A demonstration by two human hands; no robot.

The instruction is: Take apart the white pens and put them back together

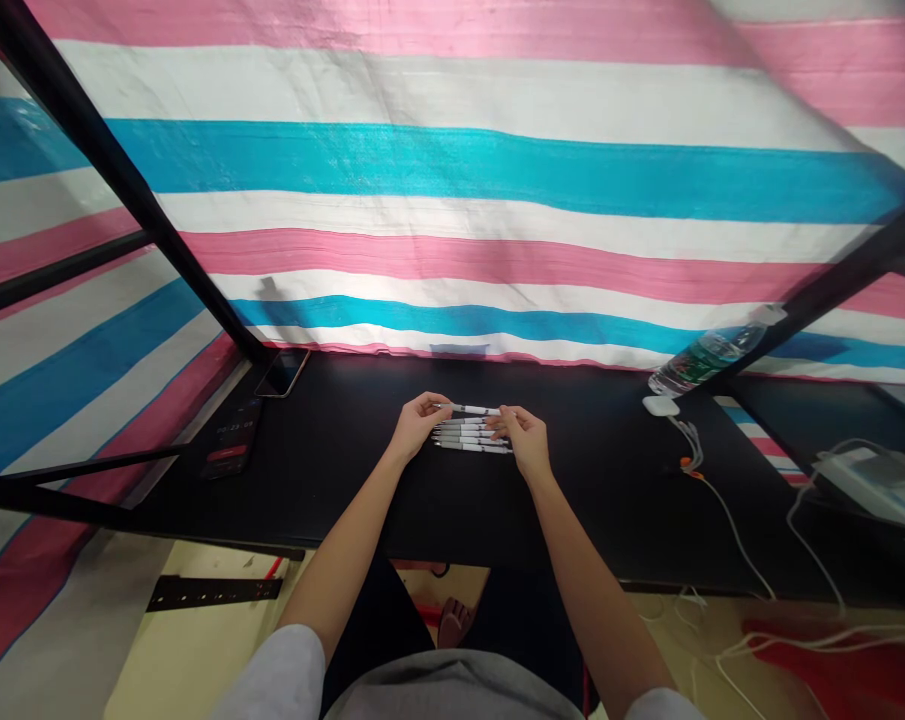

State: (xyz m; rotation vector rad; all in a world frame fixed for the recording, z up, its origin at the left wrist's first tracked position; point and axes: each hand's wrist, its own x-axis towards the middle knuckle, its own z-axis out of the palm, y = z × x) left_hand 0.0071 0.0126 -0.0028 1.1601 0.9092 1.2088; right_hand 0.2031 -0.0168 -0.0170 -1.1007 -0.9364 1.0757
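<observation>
Several white pens (473, 448) lie side by side across the black table, all pointing left to right. At the far side of the row, one white pen (476, 409) is held between both hands. My left hand (420, 420) pinches its left end with thumb and forefinger. Its right end sits in the fingers of my right hand (525, 437), whose lower fingers reach over the right ends of the other pens.
On the black table (332, 470), two phones (283, 372) (232, 440) lie at the left. A clear bottle (711, 355) stands tilted at the back right, near a white charger (660, 405) with cables. Black frame poles (152, 215) and a striped sheet (459, 160) enclose the table.
</observation>
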